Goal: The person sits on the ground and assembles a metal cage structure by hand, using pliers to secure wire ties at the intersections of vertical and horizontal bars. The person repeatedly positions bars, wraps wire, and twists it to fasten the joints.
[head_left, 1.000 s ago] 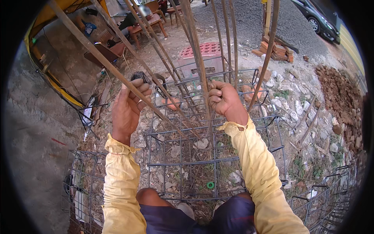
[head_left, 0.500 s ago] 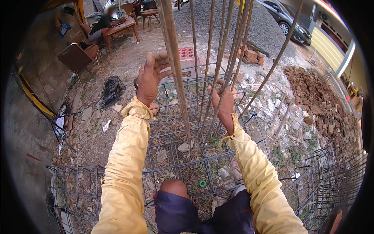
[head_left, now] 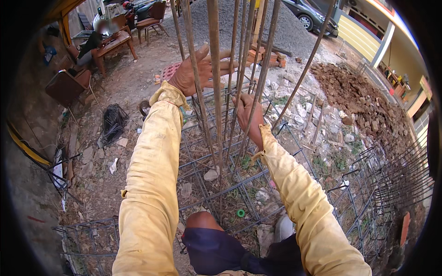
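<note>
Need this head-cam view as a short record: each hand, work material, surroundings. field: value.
left_hand: hand with fingers spread among rebar rods; contact unclear
right_hand: hand with fingers bent at the rods; grip unclear
rods: several, long, brownish, upright to slanted
below_rods: dark rebar grid over rubble-strewn ground
loose_item: green ring near the knee
left_side: bundle of black wire, brown chair
far_side: gravel heap, brick stack, parked car
right_side: reddish-brown soil heap
</note>
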A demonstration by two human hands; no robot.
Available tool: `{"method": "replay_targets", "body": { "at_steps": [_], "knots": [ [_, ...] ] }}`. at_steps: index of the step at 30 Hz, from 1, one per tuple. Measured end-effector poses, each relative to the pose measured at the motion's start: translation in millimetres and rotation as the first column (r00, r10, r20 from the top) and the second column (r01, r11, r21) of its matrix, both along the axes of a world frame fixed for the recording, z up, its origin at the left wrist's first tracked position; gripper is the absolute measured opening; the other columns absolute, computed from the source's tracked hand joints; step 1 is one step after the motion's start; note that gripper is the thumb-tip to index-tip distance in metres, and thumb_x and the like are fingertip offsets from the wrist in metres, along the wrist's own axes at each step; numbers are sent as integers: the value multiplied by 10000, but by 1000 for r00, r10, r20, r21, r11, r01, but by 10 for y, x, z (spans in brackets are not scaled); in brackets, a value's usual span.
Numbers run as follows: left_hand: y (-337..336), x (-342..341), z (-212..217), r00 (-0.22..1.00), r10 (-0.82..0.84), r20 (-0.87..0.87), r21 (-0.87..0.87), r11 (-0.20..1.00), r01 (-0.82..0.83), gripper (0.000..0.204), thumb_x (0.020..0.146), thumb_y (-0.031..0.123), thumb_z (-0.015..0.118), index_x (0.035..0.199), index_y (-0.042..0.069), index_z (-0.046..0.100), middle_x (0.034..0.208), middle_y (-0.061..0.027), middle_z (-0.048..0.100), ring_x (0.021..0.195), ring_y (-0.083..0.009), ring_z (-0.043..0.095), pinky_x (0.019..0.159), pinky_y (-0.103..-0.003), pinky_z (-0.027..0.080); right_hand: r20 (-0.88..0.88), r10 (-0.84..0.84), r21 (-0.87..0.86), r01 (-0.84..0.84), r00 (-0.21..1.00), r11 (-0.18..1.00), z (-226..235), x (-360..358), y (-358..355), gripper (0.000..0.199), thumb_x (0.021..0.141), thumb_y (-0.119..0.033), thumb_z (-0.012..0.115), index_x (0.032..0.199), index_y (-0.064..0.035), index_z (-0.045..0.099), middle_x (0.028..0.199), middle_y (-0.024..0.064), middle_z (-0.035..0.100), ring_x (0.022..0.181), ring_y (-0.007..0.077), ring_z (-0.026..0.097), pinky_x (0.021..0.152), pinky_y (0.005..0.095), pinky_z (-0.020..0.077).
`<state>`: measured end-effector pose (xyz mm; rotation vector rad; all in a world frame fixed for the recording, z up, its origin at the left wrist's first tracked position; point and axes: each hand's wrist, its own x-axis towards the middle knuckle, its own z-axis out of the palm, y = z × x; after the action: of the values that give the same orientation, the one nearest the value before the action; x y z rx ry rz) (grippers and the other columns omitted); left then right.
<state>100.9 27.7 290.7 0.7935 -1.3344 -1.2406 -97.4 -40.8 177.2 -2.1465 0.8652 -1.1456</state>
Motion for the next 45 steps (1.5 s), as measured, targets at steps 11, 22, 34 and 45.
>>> {"method": "replay_targets", "body": {
  "at_steps": [11, 22, 34, 45],
  "knots": [
    [-54, -65, -94, 980, 168, -111, 33, 986, -165, 818, 961, 687, 414, 1303, -39, 575, 1167, -180, 682, 1099, -285, 663, 960, -417, 544, 16, 142, 55, -143, 990, 988, -62, 49, -203, 237, 967, -209, 576, 967, 7, 674, 962, 264, 649, 940, 435, 620, 808, 498, 475],
    [38, -104, -101, 932, 362, 25, 70, 929, -363, 1060, 848, 823, 384, 1384, -87, 485, 1301, -267, 601, 1235, -364, 590, 1053, -526, 458, 212, 175, -27, -173, 961, 985, -60, -124, -58, 193, 937, -157, 625, 1072, -34, 689, 947, 221, 627, 928, 413, 619, 833, 475, 495],
    [64, -312, -40, 835, 549, 15, 106, 830, -548, 1040, 823, 840, 416, 1322, -61, 565, 1221, -227, 666, 1134, -293, 662, 900, -404, 546, 129, 213, -23, -212, 969, 977, -110, -45, -223, 226, 977, -179, 546, 961, 17, 657, 927, 280, 624, 922, 465, 606, 837, 521, 481],
    [157, -276, -94, 850, 523, -64, 87, 851, -517, 1081, 831, 826, 432, 1342, -123, 499, 1242, -301, 621, 1168, -408, 627, 986, -536, 521, 497, 292, 828, -547, 817, 124, -78, 124, -389, 236, 1013, -252, 498, 952, -44, 592, 599, 4, 432, 451, 156, 392, 391, 322, 317]
  ]
}}
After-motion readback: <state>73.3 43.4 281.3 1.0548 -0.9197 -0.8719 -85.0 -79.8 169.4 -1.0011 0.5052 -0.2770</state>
